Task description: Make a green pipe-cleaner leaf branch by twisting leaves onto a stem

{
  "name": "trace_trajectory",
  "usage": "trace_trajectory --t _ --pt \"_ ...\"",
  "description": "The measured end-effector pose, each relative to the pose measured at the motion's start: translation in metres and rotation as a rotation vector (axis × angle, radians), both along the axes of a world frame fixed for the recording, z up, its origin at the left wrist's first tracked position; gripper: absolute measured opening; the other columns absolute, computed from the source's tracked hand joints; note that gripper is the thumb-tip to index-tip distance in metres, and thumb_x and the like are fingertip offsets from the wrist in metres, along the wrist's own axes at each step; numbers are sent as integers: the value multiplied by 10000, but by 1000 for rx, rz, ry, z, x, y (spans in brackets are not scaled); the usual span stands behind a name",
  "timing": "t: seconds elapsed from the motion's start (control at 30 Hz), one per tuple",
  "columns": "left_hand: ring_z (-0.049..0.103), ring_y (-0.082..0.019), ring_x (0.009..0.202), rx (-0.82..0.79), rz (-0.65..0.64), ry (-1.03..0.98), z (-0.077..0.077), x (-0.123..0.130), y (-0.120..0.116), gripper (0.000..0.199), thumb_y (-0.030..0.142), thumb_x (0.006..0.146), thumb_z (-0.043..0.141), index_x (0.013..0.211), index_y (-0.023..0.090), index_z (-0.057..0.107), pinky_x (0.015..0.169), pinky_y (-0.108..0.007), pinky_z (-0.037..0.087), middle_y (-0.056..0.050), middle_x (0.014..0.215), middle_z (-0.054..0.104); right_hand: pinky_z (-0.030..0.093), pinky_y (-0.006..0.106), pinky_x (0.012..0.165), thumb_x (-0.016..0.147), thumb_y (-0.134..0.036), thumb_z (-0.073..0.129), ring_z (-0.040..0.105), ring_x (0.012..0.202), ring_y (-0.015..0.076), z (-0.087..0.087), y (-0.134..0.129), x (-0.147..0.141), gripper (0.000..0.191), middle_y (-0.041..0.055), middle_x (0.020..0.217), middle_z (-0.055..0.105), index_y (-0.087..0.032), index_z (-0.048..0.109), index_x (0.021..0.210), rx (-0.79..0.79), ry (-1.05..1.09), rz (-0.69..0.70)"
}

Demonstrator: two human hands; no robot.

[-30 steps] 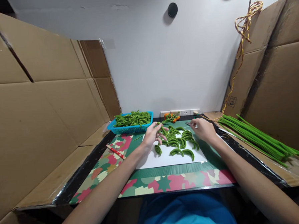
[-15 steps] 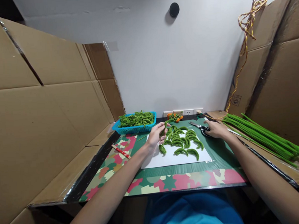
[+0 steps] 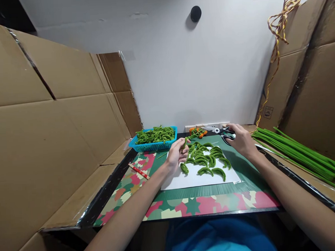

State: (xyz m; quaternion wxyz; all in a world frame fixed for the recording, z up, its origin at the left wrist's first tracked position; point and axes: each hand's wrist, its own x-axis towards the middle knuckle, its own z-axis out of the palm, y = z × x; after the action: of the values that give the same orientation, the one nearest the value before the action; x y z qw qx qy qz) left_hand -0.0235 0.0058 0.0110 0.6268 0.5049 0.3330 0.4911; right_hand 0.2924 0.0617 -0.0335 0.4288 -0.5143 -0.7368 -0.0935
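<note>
Between the fingers of my left hand (image 3: 178, 153) is a green fuzzy piece (image 3: 185, 142), held over the left side of a white sheet (image 3: 176, 182). My right hand (image 3: 239, 136) grips the black handles of a pair of scissors (image 3: 226, 136), raised above the back right of the green mat (image 3: 246, 166). The scissors' blades point left towards the wall sockets. Several curved green fuzzy pieces (image 3: 200, 160) lie on the sheet, and one (image 3: 184, 168) sits apart just below my left hand.
A blue basket (image 3: 154, 145) of green pieces stands at the back left. Orange flowers (image 3: 197, 132) lie by the wall. A red patterned stick (image 3: 139, 171) rests at the left, long green stems (image 3: 300, 154) at the right. Cardboard panels (image 3: 59, 146) rise on both sides.
My right hand has lifted the scissors off the mat, with the handles now spread. My left hand still holds the green piece. The view has shifted slightly.
</note>
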Motion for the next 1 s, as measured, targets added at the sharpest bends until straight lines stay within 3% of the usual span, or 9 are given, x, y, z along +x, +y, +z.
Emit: trace_trajectory --t 0.13,0.33,0.7,1.0 --pt "273 -59 427 -30 -52 -35 0 -2 0 252 383 959 717 894 204 553 364 -126 191 89 619 386 541 492 1027 874 -215 690 675 1166 355 -1 -10 -19 586 131 1236 749 -219 592 1452 176 -56 125" --pt "292 -61 438 -16 -91 -112 2 0 -4 227 346 978 699 902 202 540 359 -123 225 79 648 398 531 477 941 853 -171 700 643 1029 348 0 -24 -43 638 112 1076 754 -196 599 1482 298 -152 196" --pt "385 -80 462 9 -119 -148 4 3 -9 194 323 1014 665 936 219 521 367 -131 312 62 687 437 520 446 894 866 -156 688 620 983 327 1 -31 -53 618 103 1026 733 -178 599 1477 351 -198 215" --pt "397 -84 421 -25 -106 -22 -15 14 0 284 389 973 706 921 235 473 344 -142 321 87 645 445 520 404 896 847 -93 648 656 988 307 -2 -40 -68 623 101 1037 750 -169 628 1466 357 -219 173"
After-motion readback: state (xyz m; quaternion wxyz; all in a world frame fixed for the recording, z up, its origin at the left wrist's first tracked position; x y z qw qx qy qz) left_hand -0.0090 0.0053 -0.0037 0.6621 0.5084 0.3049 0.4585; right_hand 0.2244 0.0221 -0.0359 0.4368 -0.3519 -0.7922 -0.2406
